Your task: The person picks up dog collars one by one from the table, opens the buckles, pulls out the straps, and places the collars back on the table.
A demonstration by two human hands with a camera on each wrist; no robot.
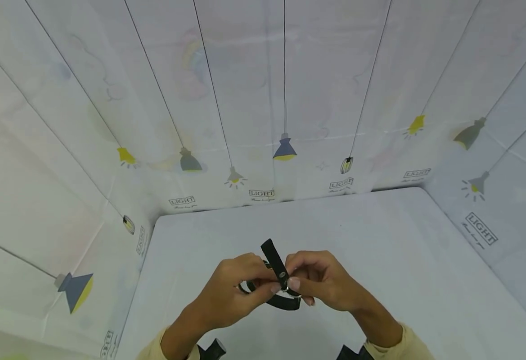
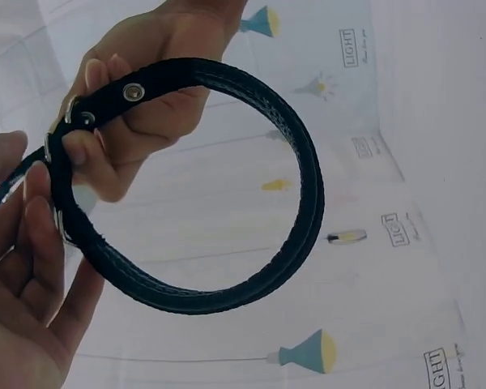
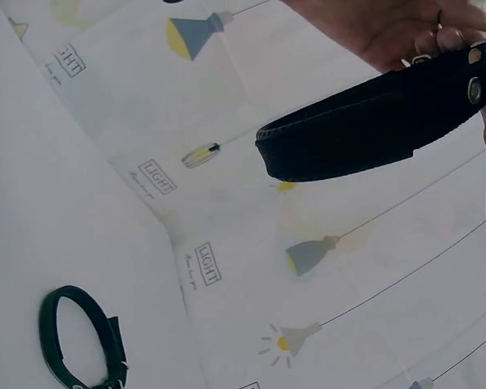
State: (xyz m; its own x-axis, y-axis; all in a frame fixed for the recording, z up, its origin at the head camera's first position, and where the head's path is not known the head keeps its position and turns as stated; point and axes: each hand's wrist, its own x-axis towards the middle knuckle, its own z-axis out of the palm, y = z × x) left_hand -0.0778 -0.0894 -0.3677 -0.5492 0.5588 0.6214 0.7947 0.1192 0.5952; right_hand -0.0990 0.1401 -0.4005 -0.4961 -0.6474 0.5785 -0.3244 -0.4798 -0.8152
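"First item?"
"Strap (image 2: 310,186), dark, one; closed into a ring; two round metal studs (image 2: 134,92) at the upper left."
"Held by?"
"Left hand (image 2: 24,300), lower left, pinching the strap's overlap; right hand (image 2: 158,121), above, gripping beside the studs."
"Behind?"
"Wall (image 2: 186,336), pale; printed lamps (image 2: 306,353), some yellow; LIGHT lettering (image 2: 397,230), several."

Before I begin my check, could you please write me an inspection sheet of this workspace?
Surface: white table, rounded far corners.
Job's things: dark strap bent into a loop, with metal rings and a metal eyelet, held up by both hands.
Clutter: a second dark loop, apart from the hands, at the lower left of the right wrist view.
Grippers: left hand and right hand both pinch the strap with their fingers.
Cables: nothing seen; lamp cords are only printed.
Surroundings: pale backdrop with printed lamps and the word LIGHT.
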